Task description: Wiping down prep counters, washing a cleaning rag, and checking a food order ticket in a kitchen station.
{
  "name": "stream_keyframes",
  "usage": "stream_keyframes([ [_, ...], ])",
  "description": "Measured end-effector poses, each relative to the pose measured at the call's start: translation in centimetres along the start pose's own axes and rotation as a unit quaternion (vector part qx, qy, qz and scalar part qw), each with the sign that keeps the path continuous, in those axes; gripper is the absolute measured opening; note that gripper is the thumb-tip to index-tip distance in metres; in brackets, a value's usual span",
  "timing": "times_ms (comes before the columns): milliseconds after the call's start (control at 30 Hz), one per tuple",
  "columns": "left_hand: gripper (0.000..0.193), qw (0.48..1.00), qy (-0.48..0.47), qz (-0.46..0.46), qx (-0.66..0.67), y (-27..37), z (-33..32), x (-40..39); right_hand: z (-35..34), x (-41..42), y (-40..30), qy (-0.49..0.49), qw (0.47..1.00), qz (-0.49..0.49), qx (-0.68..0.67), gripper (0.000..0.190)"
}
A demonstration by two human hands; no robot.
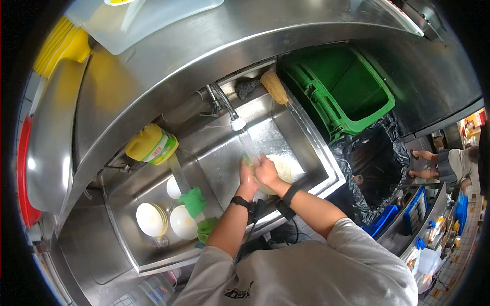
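Note:
Water runs from a white-tipped spray tap (238, 124) over both hands in the right basin (222, 157) of a stainless steel sink. My left hand (249, 180) has its fingers around a small green thing (248, 160), blurred by the water. Close against it, my right hand (267, 172) is curled with its knuckles up; whether it grips the green thing too is hidden. Below and behind the right hand sits a round pale bowl or basin (282, 168), partly covered by the hand and wrist. What it contains is unclear.
The left basin holds stacked white bowls (150, 220). Green cloths (192, 201) hang on the divider, near a yellow detergent jug (151, 145). A brown brush (274, 87) and dark scourer (247, 89) lie behind. Rightward stand a lidded green bin (344, 91) and, farther off, a person (455, 164).

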State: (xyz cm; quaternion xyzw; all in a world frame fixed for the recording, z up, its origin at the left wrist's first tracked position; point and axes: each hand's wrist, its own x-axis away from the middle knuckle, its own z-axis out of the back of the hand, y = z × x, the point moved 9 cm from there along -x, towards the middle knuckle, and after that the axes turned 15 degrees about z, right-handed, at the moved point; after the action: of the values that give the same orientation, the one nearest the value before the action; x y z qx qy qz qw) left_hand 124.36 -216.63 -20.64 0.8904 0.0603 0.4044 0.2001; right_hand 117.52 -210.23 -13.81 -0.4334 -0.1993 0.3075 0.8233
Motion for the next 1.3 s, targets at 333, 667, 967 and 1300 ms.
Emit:
stream_keyframes([
  [333, 0.042, 0.976, 0.178, -0.097, -0.083, 1.6, 3.8, 0.5, -5.7, 1.1, -0.3, 0.043, 0.838, -0.212, -0.500, 0.039],
  [667, 0.048, 0.987, 0.108, 0.091, -0.073, -1.0, 2.4, 0.0, -3.3, 1.3, 1.1, -0.039, 0.974, -0.084, -0.205, 0.066],
  [967, 0.053, 0.992, -0.027, 0.113, 0.041, -1.9, -1.9, 2.6, -0.7, 1.9, -0.4, 0.102, 0.963, -0.122, -0.216, 0.043],
  [1300, 0.037, 0.992, 0.121, 0.018, 0.007, -1.2, -1.4, 0.9, -3.3, -0.1, 2.4, 0.057, 0.927, -0.153, -0.338, 0.046],
])
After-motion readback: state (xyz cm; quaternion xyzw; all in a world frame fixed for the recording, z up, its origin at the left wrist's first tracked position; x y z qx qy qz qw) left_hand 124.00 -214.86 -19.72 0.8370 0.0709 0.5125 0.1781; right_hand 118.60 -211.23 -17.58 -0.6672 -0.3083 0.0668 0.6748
